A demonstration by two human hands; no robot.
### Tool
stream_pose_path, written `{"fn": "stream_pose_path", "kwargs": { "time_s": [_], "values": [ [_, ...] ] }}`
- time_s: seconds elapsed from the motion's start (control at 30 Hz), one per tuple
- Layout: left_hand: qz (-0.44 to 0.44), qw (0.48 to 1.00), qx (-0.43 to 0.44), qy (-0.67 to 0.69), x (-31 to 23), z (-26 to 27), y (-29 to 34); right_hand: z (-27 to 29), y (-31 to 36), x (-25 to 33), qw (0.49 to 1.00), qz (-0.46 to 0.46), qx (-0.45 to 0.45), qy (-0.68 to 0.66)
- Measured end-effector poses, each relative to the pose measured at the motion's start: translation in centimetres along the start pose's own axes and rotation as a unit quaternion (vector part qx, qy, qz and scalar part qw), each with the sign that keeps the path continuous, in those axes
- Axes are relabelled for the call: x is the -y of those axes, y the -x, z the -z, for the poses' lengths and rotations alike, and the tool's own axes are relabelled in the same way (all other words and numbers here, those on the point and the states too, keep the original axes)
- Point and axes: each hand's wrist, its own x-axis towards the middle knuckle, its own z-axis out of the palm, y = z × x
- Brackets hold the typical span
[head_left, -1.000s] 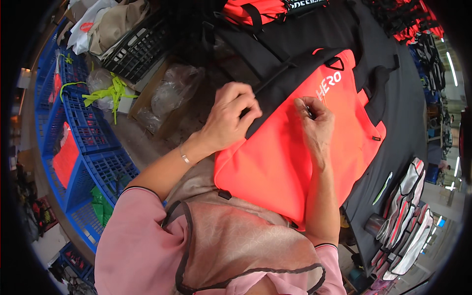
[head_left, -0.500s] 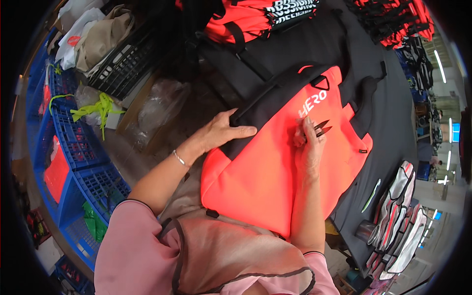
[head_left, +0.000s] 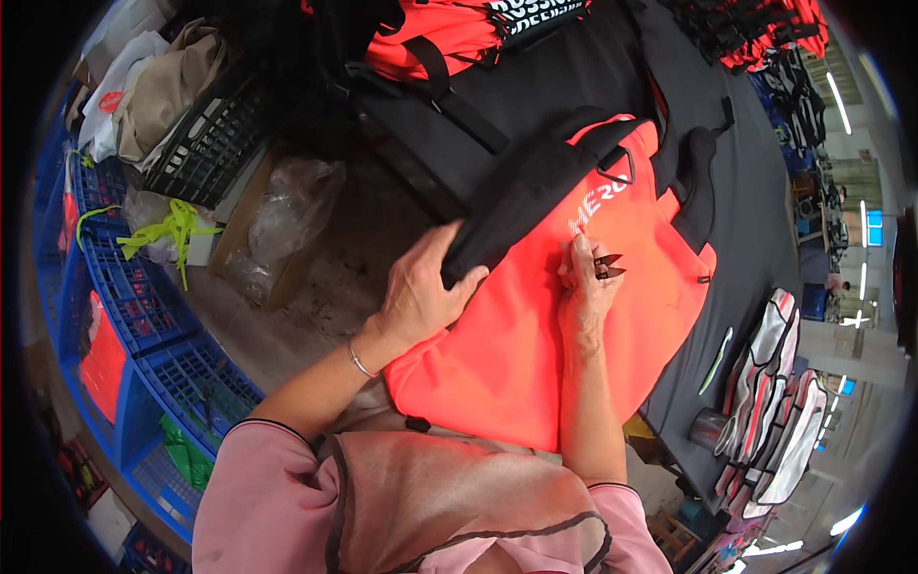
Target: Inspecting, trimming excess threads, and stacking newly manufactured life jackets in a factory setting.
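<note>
A bright red-orange backpack point(head_left: 507, 354) with black side panels and straps lies across my lap and the table edge, with white lettering on its front. My left hand point(head_left: 421, 292) grips its black side edge, thumb toward the red panel. Over the red front, just below the lettering, my right hand point(head_left: 585, 287) is closed around small thread snips point(head_left: 608, 267). Their dark pointed blades stick out to the right of the fingers. Thumb and forefinger are pinched together near the lettering; whether anything is between them is too small to tell.
A black-covered table point(head_left: 736, 210) extends beyond the backpack, with more red-and-black bags point(head_left: 440, 38) at the far side. Striped white-grey pieces point(head_left: 765, 411) and a cup point(head_left: 709, 428) are at right. Blue plastic crates point(head_left: 134, 287) and a black basket point(head_left: 206, 134) stand at left.
My left hand has its fingers further round the black edge, and that side of the backpack is lifted slightly. The right hand with the snips has shifted a little left; the whole view has moved slightly.
</note>
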Motion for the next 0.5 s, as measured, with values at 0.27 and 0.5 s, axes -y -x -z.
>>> {"fn": "stream_pose_path", "kwargs": {
  "time_s": [0.27,0.5],
  "values": [
    [-0.063,0.995,0.064,-0.041,-1.3,2.1,-8.6,-0.7,0.2,0.2,1.0,-0.004,0.013,0.023],
    [0.115,0.962,0.217,0.116,1.4,2.2,-11.8,-0.9,-0.1,0.1,0.998,-0.019,0.027,0.047]
  ]
}}
